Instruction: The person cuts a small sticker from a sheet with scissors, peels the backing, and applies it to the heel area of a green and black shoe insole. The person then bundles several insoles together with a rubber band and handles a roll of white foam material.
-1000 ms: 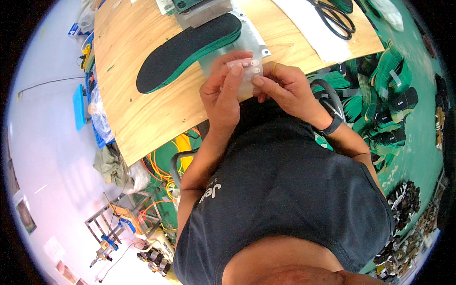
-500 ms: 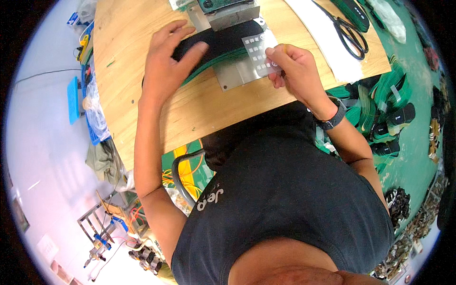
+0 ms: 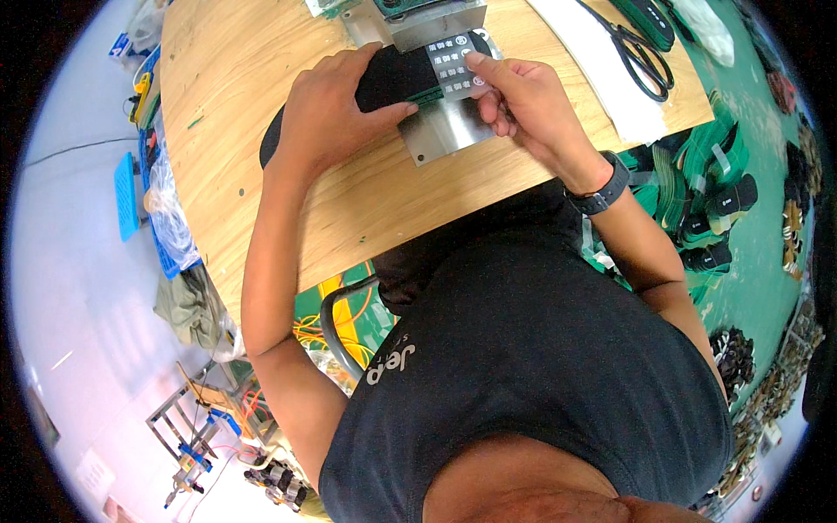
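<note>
A black insole (image 3: 394, 77) with a green edge lies across a metal plate (image 3: 449, 138) on the wooden table (image 3: 253, 78), under a grey machine head (image 3: 427, 16). My left hand (image 3: 336, 109) lies on top of the insole, fingers over its far side and thumb at its near edge, gripping it. My right hand (image 3: 523, 100) pinches a small clear sheet of grey labels (image 3: 449, 63) and holds it against the insole's right part, just below the machine head. A dark watch (image 3: 602, 190) is on my right wrist.
Black scissors (image 3: 638, 65) rest on a white sheet (image 3: 610, 100) at the table's right. Green and black insoles (image 3: 706, 187) are piled on the green floor to the right. Blue crates and a plastic bag (image 3: 157, 174) stand left of the table.
Both hands held the label sheet near the table edge. My left hand then went to the insole and slid it onto the plate, and my right hand carried the sheet up over it.
</note>
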The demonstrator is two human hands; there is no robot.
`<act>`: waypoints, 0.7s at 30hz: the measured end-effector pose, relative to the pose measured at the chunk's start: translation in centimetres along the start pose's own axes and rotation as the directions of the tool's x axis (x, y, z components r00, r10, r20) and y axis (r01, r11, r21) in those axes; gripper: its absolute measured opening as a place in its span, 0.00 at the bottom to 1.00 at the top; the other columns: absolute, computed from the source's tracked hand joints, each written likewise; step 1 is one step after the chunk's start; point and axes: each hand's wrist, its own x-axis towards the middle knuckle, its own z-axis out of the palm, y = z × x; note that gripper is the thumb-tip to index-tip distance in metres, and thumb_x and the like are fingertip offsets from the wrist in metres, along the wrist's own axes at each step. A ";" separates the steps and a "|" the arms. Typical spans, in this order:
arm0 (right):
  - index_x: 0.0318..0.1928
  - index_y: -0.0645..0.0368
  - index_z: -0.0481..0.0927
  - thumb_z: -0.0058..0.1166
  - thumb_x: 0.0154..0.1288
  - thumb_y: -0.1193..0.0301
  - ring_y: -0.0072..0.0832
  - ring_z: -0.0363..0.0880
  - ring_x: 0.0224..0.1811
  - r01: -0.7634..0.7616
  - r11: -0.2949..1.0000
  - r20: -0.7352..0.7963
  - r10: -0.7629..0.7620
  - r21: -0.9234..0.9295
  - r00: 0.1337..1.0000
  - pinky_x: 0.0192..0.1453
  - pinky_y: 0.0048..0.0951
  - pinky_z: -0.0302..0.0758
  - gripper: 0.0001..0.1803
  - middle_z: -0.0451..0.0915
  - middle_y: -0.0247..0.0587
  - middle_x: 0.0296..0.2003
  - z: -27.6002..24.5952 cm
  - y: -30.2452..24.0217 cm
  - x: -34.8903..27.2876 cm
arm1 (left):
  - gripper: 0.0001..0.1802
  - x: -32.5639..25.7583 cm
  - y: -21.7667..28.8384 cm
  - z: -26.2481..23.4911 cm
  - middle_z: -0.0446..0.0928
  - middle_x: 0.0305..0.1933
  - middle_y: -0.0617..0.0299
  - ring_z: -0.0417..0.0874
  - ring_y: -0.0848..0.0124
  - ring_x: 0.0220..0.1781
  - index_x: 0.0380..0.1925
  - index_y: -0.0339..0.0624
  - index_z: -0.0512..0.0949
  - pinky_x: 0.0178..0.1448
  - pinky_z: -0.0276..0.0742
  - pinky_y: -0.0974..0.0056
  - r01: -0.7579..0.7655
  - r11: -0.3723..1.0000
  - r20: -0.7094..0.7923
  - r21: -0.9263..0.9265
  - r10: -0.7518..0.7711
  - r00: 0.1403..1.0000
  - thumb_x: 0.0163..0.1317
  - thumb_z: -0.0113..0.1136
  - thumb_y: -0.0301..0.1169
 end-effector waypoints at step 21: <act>0.27 0.61 0.78 0.59 0.63 0.62 0.17 0.70 0.13 -0.034 0.999 0.106 0.031 0.030 0.994 0.16 0.16 0.64 0.14 0.75 0.33 0.16 -1.1 -0.2 0.5 | 0.41 0.5 0.5 0.2 0.80 0.45 0.50 0.81 0.55 0.46 0.53 0.39 0.74 0.52 0.74 0.57 0.036 0.999 -0.032 0.036 -0.034 0.999 0.43 0.69 0.54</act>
